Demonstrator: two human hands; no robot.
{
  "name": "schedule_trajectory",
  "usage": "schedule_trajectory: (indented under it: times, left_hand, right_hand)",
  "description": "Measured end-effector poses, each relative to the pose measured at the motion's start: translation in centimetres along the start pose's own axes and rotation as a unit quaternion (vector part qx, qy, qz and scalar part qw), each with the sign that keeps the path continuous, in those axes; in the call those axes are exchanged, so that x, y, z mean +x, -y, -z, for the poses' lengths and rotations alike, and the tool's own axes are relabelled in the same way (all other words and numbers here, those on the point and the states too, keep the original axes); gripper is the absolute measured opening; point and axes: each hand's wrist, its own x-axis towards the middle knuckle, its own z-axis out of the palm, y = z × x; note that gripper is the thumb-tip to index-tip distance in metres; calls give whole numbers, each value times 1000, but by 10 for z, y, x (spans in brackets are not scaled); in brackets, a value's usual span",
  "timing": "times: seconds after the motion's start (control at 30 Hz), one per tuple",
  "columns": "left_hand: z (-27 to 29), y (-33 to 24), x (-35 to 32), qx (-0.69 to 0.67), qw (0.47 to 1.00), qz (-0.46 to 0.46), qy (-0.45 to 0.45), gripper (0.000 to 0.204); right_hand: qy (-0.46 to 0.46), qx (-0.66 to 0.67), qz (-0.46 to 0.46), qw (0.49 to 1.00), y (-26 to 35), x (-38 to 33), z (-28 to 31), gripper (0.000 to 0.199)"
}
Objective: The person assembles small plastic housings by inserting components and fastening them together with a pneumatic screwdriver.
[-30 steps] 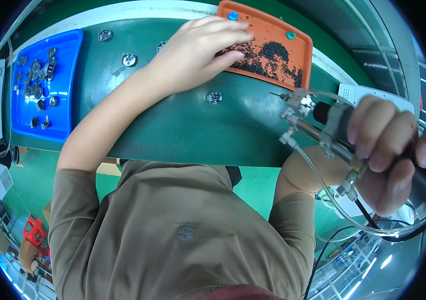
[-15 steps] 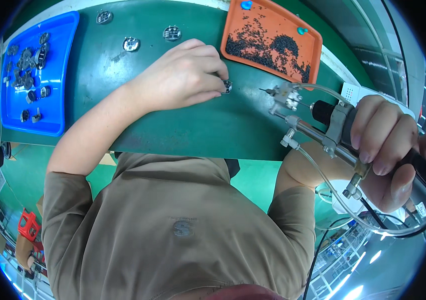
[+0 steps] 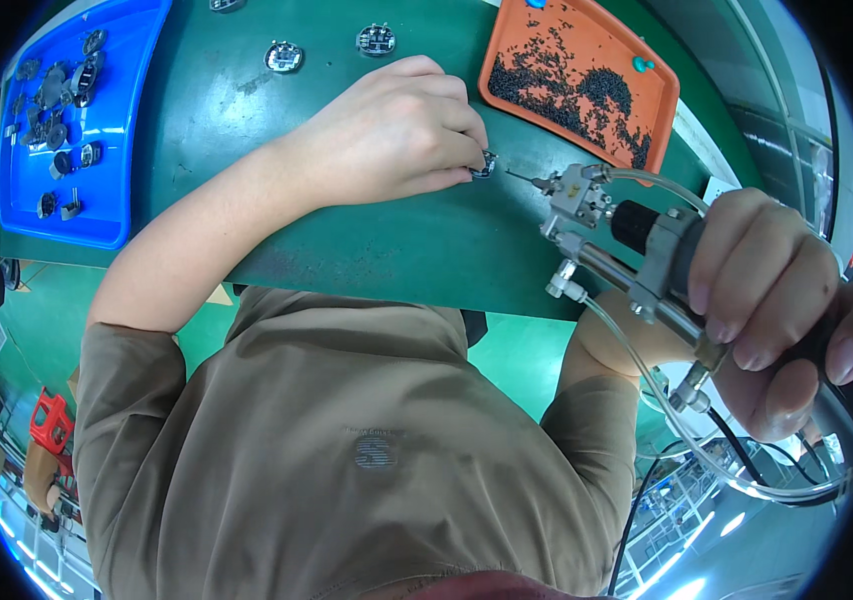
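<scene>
Pinched in your left hand (image 3: 407,140): one small round part (image 3: 488,165); your right hand (image 3: 772,275) wraps a hand tool (image 3: 662,258)

At your far left, the blue tray (image 3: 109,195) holds a loose group of metal parts; whether they are finished, the picture does not tell. On the green bench (image 3: 347,245), three similar pieces lie apart, at (image 3: 227,4), (image 3: 284,57) and (image 3: 377,40), and neither hand touches them. Your left forearm comes from the lower left, with the back of the hand up and the fingers bent. The fingers close on the left end of the small round part, which rests on the bench and is partly hidden. Its right end faces the tool's thin tip (image 3: 522,178), near but not touching, so I judge the work on this part is not complete. Beyond, the orange tray (image 3: 659,110) holds many dark bits (image 3: 607,90). At right, your bent arm holds the tool aslant, its tip directed leftward, with your fingers curled firmly around the handle.
</scene>
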Motion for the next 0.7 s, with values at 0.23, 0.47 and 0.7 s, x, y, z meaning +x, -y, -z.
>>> schedule_trajectory:
  times: [0.23, 0.47, 0.7]
  left_hand:
    - [4, 0, 1, 4, 1000, 21, 18, 14]
    - [2, -3, 2, 9, 1000, 23, 14, 15]
    - [0, -4, 2, 2, 1000, 26, 11, 13]
  right_hand:
    - [50, 22, -10, 998, -16, 9, 1, 31]
    - [72, 29, -7, 997, -21, 7, 1, 33]
    - [81, 22, -17, 996, -21, 9, -2, 33]
